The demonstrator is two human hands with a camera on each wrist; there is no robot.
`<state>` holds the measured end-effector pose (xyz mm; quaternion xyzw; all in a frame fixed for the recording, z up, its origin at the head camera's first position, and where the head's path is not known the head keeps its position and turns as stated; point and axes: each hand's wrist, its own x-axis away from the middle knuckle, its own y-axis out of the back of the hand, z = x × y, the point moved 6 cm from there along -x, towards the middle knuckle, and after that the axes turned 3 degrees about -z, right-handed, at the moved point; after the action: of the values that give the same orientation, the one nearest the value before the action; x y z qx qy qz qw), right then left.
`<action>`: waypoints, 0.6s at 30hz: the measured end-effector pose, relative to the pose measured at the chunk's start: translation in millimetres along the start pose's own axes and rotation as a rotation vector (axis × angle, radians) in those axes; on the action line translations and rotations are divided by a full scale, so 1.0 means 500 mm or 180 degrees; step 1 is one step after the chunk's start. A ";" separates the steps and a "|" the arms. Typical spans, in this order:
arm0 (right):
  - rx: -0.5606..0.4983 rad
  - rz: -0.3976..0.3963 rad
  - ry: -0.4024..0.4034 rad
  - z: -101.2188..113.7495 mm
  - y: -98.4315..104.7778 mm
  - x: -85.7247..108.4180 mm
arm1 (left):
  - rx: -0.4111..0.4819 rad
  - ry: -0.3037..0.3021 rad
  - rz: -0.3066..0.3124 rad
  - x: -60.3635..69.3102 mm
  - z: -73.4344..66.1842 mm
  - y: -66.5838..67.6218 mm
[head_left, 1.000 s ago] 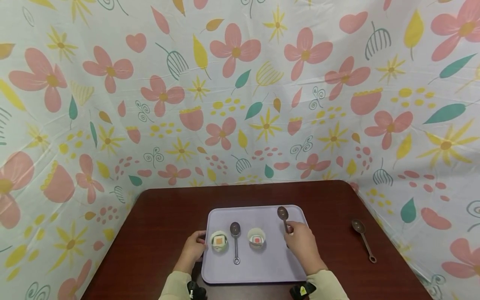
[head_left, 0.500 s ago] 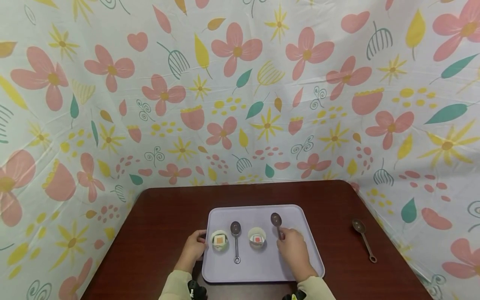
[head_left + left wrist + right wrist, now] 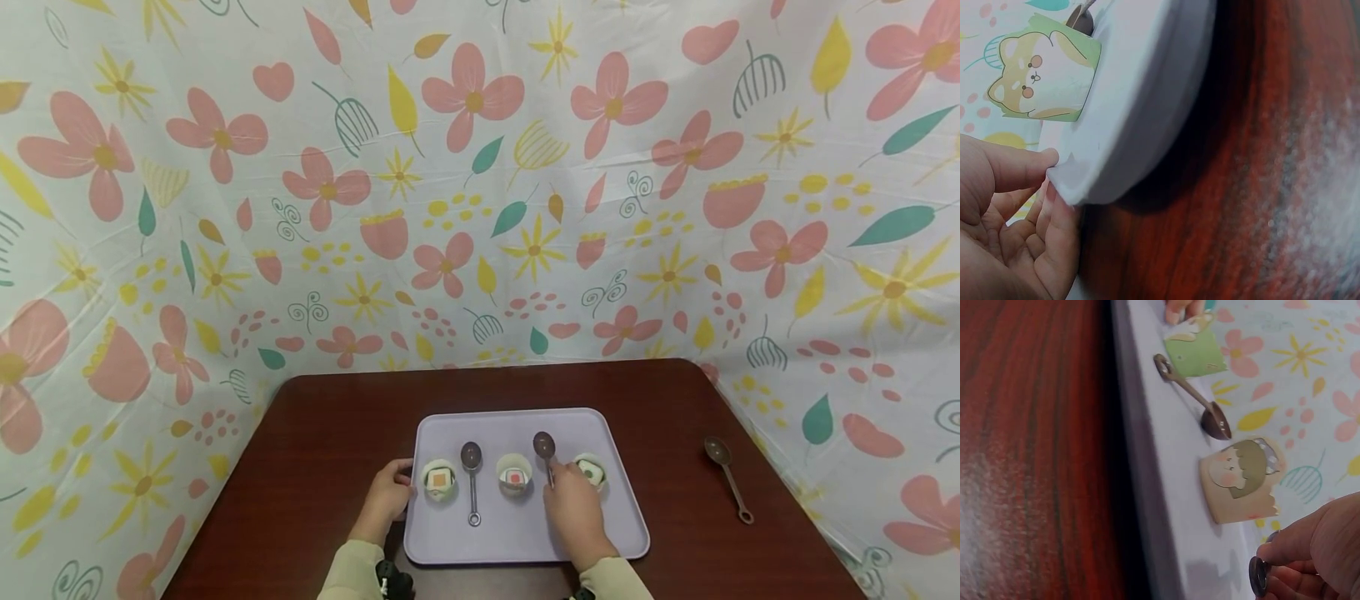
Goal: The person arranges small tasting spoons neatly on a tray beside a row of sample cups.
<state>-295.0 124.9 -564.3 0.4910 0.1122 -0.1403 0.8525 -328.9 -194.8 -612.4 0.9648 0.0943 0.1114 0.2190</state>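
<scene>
A pale lilac tray (image 3: pixel 517 533) lies on the table with three small paper cups on it. My left hand (image 3: pixel 385 504) pinches the tray's left rim, thumb on top and fingers underneath, as the left wrist view shows. Near it stands the green dog-cartoon cup (image 3: pixel 1054 72). In my right hand (image 3: pixel 576 517) is a brown spoon (image 3: pixel 543 445), gripped by its handle, bowl pointing away. This spoon is between the middle cup (image 3: pixel 1241 481), which has a cartoon face, and the right cup (image 3: pixel 590 471), partly hidden by my hand. Another spoon (image 3: pixel 472 467) lies between the left and middle cups.
A third spoon (image 3: pixel 717 452) lies on the dark wooden table (image 3: pixel 337 433), right of the tray. Behind and beside the table hangs a flower-print cloth (image 3: pixel 480 208). Small squares with coloured marks show inside the cups.
My right hand has moved left across the tray with the spoon, bringing it closer to the middle cup. The right cup has come into view. My left hand has stayed on the rim.
</scene>
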 end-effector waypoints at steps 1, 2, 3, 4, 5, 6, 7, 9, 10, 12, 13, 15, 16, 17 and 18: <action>0.0017 -0.0006 0.0014 0.001 -0.002 0.001 | -0.0002 0.0003 0.0003 0.000 0.000 0.000; 0.0046 -0.0007 0.0028 0.002 -0.004 0.002 | -0.0007 0.0004 0.0001 0.000 0.000 0.000; 0.0062 -0.0005 0.0031 0.002 -0.005 0.003 | -0.0016 0.0004 -0.0002 0.000 0.000 0.000; 0.0084 0.0008 0.0033 0.002 -0.008 0.003 | -0.0024 0.0003 -0.0007 -0.001 0.000 0.000; 0.0100 0.0024 0.0033 0.001 -0.010 0.003 | -0.0032 0.0003 -0.0015 -0.001 0.000 0.000; 0.0112 0.0045 0.0028 0.001 -0.012 0.003 | -0.0040 0.0000 -0.0021 -0.001 0.000 0.001; 0.0111 0.0066 0.0019 0.001 -0.014 0.003 | -0.0049 -0.0007 -0.0025 -0.001 -0.001 0.001; 0.0102 0.0095 -0.0005 0.000 -0.017 0.003 | -0.0048 -0.0009 -0.0029 0.000 -0.001 0.001; 0.0101 0.0104 -0.0009 0.000 -0.019 0.004 | -0.0045 -0.0007 -0.0031 0.000 -0.001 0.001; 0.0104 0.0100 -0.0018 0.001 -0.022 0.004 | -0.0043 -0.0007 -0.0028 0.000 -0.002 0.001; 0.0112 0.0094 -0.0018 0.001 -0.023 0.005 | -0.0041 -0.0007 -0.0029 0.000 -0.002 0.001; 0.0139 0.0081 -0.0014 0.000 -0.026 0.006 | -0.0053 -0.0009 -0.0033 0.000 -0.002 0.001; 0.0153 0.0072 -0.0004 0.000 -0.027 0.006 | -0.0063 -0.0012 -0.0036 0.000 -0.002 0.001; 0.0167 0.0064 0.0007 0.000 -0.029 0.007 | -0.0065 -0.0010 -0.0038 0.000 -0.002 0.001; 0.0186 0.0062 0.0021 0.000 -0.030 0.008 | -0.0061 -0.0005 -0.0042 0.000 -0.001 0.001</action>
<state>-296.5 117.2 -577.9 0.5172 0.1061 -0.1336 0.8387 -329.0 -195.1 -611.6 0.9621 0.0993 0.1100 0.2290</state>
